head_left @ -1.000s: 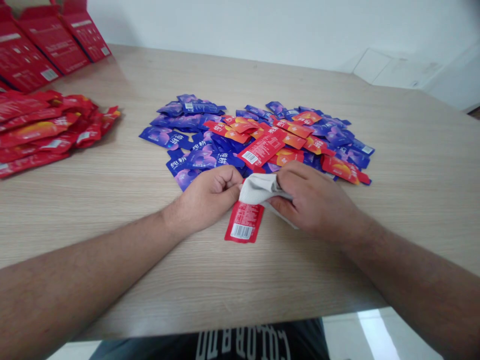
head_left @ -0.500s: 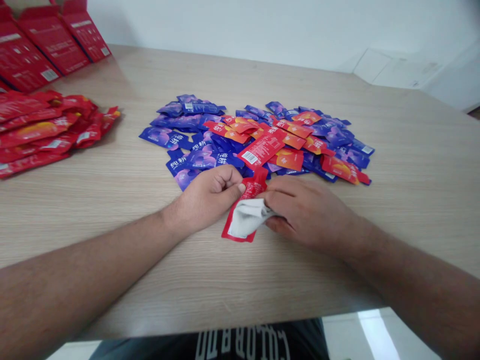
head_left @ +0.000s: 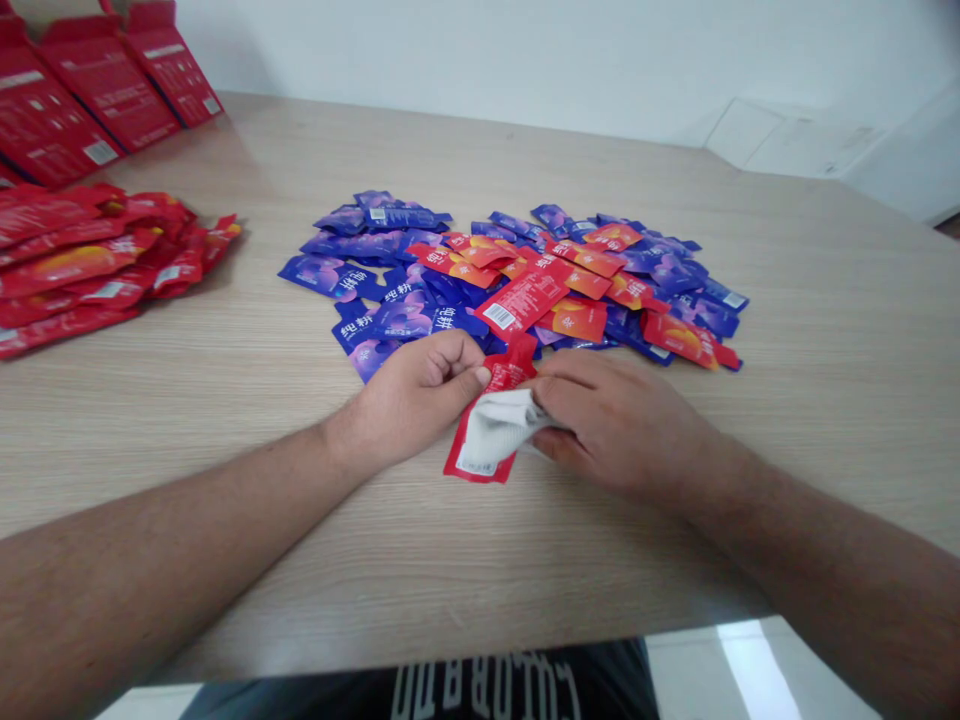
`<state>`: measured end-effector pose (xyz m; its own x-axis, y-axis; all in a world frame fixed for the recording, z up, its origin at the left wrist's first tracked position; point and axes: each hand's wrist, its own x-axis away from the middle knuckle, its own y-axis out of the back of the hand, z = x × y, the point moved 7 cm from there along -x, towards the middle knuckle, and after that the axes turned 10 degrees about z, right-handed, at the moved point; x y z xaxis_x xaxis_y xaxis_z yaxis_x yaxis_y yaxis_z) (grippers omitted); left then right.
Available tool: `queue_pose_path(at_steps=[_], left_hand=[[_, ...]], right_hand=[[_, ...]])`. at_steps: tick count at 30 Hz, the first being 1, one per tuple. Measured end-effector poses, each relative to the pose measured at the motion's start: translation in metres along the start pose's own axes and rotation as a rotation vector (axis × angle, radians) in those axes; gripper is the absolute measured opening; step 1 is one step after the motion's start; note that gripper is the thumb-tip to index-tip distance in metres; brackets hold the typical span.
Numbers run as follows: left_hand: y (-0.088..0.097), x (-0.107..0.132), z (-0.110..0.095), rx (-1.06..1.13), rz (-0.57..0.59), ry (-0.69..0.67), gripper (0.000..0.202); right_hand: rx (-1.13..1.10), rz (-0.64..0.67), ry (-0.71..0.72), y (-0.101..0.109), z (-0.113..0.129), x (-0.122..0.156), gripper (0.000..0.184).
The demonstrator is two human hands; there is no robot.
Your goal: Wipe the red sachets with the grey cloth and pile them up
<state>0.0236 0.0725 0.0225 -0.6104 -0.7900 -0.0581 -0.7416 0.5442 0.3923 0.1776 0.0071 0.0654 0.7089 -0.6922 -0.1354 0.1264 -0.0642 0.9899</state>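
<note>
red foil sachet (head_left: pixel 510 375) sat between my hands on the pale wood-grain table (head_left: pixel 810 420), just in front of the heap. my left hand (head_left: pixel 416 400) was curled closed, thumb and forefinger (head_left: pixel 478 376) pinching the sachet's top edge. my right hand (head_left: pixel 619 425) was closed too, its fingers (head_left: pixel 559 392) gripping a white textured cloth wipe (head_left: pixel 495 430) that lay across the sachet's face and bunched toward my palm. beyond them spread a loose heap of flat purple-blue sachets (head_left: pixel 405 315) mixed with red-orange sachets (head_left: pixel 577 315). further left lay a pile of red sachets (head_left: pixel 75 262), and past it stood a row of red cardboard cartons (head_left: pixel 97 100) near the table's far left corner.
</note>
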Motion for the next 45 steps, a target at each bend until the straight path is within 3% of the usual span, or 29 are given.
queue_pose_path(at_steps=[4,9,23,26,30,32,35,37,42,45], left_hand=[[0.001,0.0,0.002,-0.028,-0.013,0.003,0.018],[0.0,0.001,0.002,0.0,-0.016,0.005,0.019],[-0.005,0.0,0.003,-0.075,0.036,-0.001,0.022],[-0.004,-0.001,0.002,-0.045,0.015,-0.011,0.02],[-0.002,-0.001,0.001,0.014,-0.017,-0.018,0.017],[-0.003,-0.001,0.001,0.026,-0.006,-0.03,0.017],[-0.003,-0.001,0.002,0.025,0.002,-0.031,0.018],[-0.001,-0.001,0.003,0.013,-0.015,-0.011,0.019],[0.003,0.0,0.0,0.024,-0.068,-0.02,0.016],[0.002,0.001,0.001,0.067,-0.079,-0.016,0.017]], right_hand=[[0.006,-0.061,-0.211,0.004,-0.022,0.002,0.019],[-0.003,-0.024,-0.139,0.002,-0.016,0.001,0.019],[0.013,-0.082,-0.239,0.007,-0.028,0.002,0.023],[-0.009,-0.034,-0.181,0.001,-0.016,-0.001,0.018],[-0.025,0.075,0.054,-0.007,0.012,-0.001,0.008],[-0.015,0.057,0.043,-0.005,0.011,-0.001,0.009],[0.004,-0.024,-0.133,0.002,-0.008,0.0,0.016],[0.002,-0.029,-0.167,0.001,-0.011,-0.001,0.016],[-0.041,0.097,0.116,-0.013,0.021,-0.002,0.008],[-0.022,0.06,0.06,-0.009,0.015,-0.001,0.009]])
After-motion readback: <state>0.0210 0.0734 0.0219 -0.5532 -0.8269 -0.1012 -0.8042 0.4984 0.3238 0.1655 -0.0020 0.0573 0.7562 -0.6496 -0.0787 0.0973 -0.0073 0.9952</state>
